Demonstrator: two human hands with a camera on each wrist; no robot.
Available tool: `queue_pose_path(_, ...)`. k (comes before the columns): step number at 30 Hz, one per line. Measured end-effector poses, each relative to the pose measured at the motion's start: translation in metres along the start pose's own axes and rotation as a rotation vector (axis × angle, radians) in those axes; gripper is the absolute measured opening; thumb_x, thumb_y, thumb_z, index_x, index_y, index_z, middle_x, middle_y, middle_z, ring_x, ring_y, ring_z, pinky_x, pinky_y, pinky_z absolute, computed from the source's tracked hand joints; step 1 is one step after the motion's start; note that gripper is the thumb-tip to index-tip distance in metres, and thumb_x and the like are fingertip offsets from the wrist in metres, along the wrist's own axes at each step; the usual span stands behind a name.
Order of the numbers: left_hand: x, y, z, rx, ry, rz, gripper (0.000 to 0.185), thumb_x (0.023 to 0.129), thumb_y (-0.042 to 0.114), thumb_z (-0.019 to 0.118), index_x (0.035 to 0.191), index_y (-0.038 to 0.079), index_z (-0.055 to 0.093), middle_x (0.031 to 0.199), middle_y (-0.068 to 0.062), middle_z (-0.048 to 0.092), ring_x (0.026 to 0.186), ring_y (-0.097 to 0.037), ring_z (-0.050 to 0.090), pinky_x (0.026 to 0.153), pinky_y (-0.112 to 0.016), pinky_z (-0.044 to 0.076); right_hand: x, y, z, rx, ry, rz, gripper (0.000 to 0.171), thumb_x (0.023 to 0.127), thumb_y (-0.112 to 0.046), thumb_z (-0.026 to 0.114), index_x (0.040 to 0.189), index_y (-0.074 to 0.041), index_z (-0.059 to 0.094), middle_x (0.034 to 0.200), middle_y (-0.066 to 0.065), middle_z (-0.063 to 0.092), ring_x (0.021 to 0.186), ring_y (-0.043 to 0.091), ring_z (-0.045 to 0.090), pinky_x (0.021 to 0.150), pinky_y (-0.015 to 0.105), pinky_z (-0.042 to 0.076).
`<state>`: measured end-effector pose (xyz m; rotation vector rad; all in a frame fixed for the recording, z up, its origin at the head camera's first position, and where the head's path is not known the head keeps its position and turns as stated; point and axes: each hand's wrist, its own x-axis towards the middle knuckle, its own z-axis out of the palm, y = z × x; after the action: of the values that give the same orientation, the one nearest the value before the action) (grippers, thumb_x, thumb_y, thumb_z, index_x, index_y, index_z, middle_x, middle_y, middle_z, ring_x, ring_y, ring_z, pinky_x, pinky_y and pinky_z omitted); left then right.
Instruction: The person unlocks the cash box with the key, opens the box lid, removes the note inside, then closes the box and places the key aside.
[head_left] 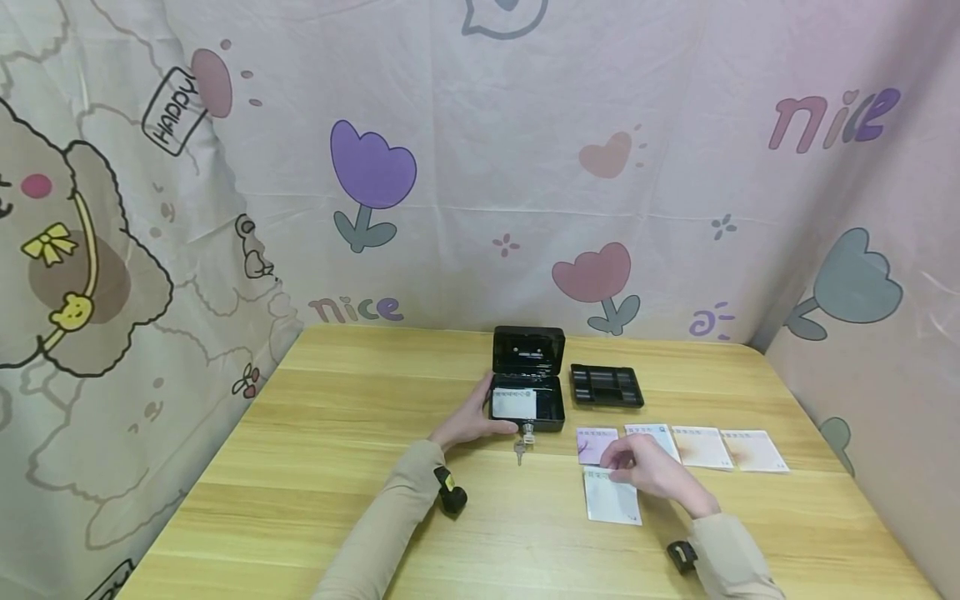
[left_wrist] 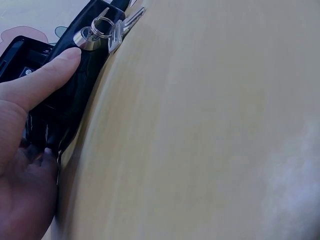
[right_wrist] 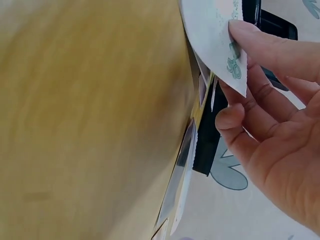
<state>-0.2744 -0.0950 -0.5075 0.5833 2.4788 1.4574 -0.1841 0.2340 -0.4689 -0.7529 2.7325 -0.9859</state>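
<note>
My left hand [head_left: 477, 419] grips the near left corner of an open black cash box [head_left: 553, 408], thumb along its front beside the lock [left_wrist: 89, 39]. Keys [left_wrist: 116, 36] on a ring hang from that lock. Inside the box lies a pale paper slip [head_left: 514, 403]. Between thumb and fingers, my right hand [head_left: 651, 468] pinches the top edge of a white slip with green print [head_left: 613, 502]; in the right wrist view this slip [right_wrist: 215, 45] bends upward and shows a jagged edge. A purple slip [head_left: 592, 446] lies just beyond it.
A black compartment tray [head_left: 606, 387] sits right of the box. Beyond and right of my right hand, a bluish slip [head_left: 662, 437] and two orange-tinted slips [head_left: 702, 448] lie in a row on the wooden table [head_left: 330, 417]. Printed cloth [head_left: 465, 167] hangs behind.
</note>
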Motion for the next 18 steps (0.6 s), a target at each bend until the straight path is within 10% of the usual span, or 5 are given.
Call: queue_pose_path(18,-0.0008,0.0019,0.0005,0.012,0.007,-0.011,0.121,0.079,0.029,0.086,0.161,0.002,0.002,0.17,-0.021,0.002,0.158,-0.036,0.005,0.129,-0.053,0.01,0.0026,0.0047,0.0036,-0.035,-0.007,0.004,0.016,0.077,0.006,0.074,0.087,-0.007,0.075,0.079,0.001,0.071,0.07,-0.001,0.052,0.063,0.017,0.048)
